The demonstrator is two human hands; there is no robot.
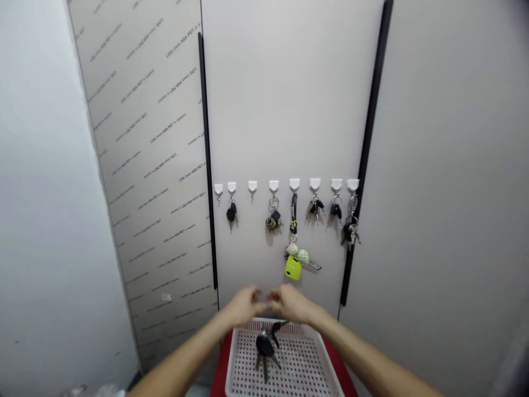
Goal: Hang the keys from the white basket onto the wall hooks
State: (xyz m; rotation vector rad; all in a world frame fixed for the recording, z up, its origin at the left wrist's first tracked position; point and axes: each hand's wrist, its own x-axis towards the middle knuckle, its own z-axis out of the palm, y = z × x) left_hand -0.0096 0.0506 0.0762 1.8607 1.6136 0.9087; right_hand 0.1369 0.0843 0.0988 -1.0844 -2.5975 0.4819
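My left hand [244,305] and my right hand [291,304] meet in front of the wall panel, fingers curled in and fingertips almost touching. Motion blurs the fingertips. Just below them a bunch of keys [265,346] with black heads and metal blades hangs over a white perforated basket [324,353]. It appears to be held between both hands, though the grip on its ring is too blurred to make out. Above the hands a lime-green tag [293,268] dangles with pale round charms [303,256] from a black strap [293,212].
White adhesive hooks [294,184] run in a row across the panel. Several carry key bunches, such as the keys [316,207] right of the strap; the hook [252,186] at left of centre is bare. Black vertical strips [209,165] flank the panel. Something red [221,375] lies under the basket.
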